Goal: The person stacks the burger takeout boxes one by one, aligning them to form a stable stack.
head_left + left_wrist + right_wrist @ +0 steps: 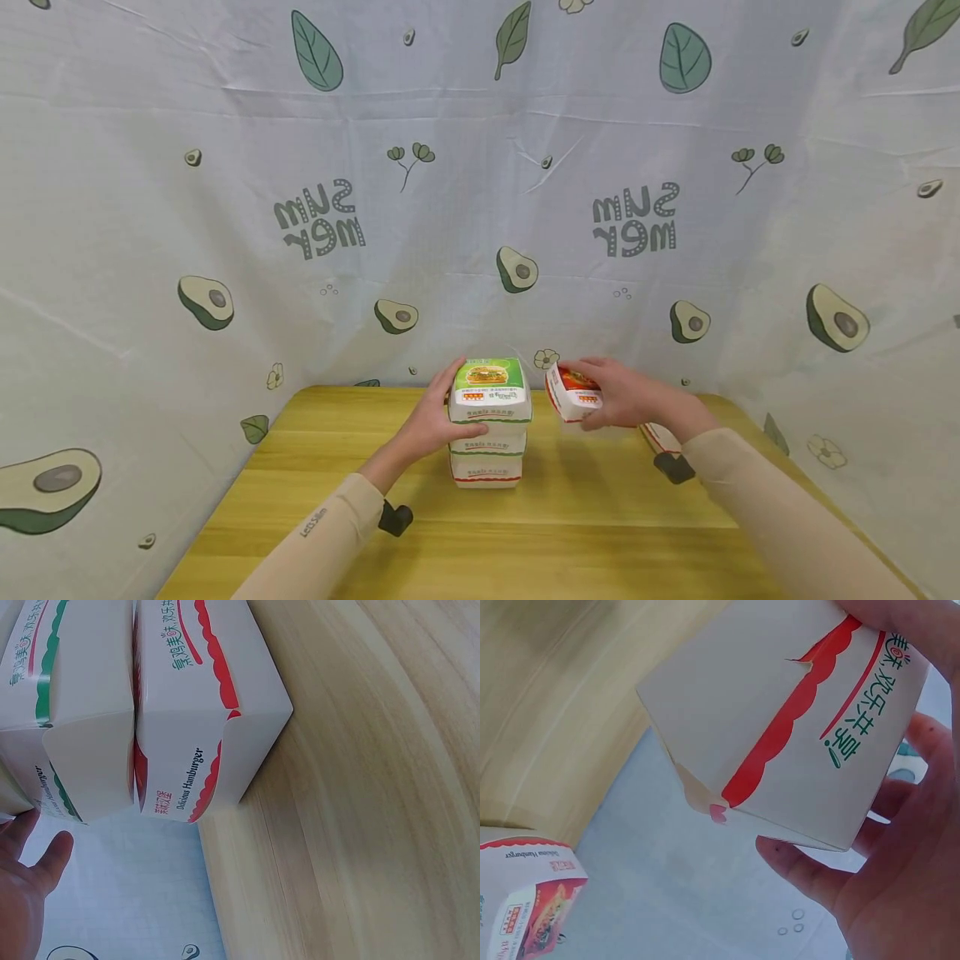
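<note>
A stack of cardboard hamburger boxes stands near the back of the table, topped by a green-lidded hamburger box (489, 392). My left hand (438, 417) holds that top box at its left side, thumb along the lower front edge and fingers towards the back. Under it are a green-trimmed box (86, 667) and, at the bottom on the table, a red-trimmed box (187, 712). To the right of the stack, my right hand (618, 392) grips a red-lidded hamburger box (780, 727), tilted and raised above the table. The palm hides part of its lid.
Another red-trimmed hamburger box (525, 892) lies on the table at the right, partly hidden behind the right forearm in the head view. The wooden table (480, 558) ends at a printed avocado curtain (480, 208) along the back and sides.
</note>
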Motion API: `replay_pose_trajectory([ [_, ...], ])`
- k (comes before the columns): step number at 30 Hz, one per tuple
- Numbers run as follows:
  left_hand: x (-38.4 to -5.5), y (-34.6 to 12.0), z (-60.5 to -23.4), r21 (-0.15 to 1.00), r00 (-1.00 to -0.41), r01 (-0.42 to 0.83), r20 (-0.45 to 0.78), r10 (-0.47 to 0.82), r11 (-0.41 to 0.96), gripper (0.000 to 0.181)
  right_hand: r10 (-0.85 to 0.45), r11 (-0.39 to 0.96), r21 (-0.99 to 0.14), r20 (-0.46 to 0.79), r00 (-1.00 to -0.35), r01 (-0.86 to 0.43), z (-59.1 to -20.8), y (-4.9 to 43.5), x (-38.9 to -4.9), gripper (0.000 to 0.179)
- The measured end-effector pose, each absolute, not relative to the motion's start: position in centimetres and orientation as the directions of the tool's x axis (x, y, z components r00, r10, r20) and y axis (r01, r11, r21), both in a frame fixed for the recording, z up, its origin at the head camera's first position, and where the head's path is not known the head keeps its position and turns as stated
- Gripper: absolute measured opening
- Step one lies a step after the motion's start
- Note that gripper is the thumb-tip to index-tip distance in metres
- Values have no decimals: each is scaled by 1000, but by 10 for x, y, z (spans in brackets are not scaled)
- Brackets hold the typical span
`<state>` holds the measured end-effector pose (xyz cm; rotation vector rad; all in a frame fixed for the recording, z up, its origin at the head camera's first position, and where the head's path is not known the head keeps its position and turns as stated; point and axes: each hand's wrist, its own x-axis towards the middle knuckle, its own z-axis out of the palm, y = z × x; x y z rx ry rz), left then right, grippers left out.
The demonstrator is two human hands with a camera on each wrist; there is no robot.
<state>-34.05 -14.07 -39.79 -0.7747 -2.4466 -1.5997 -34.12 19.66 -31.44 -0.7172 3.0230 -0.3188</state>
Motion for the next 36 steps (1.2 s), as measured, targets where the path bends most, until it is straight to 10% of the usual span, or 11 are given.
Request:
replay_pose_trajectory([
  [36,-349,-131,-399,830,-875,461,364,320,315,113,-560,803,-160,128,-819,-574,-266,193,-358,91],
])
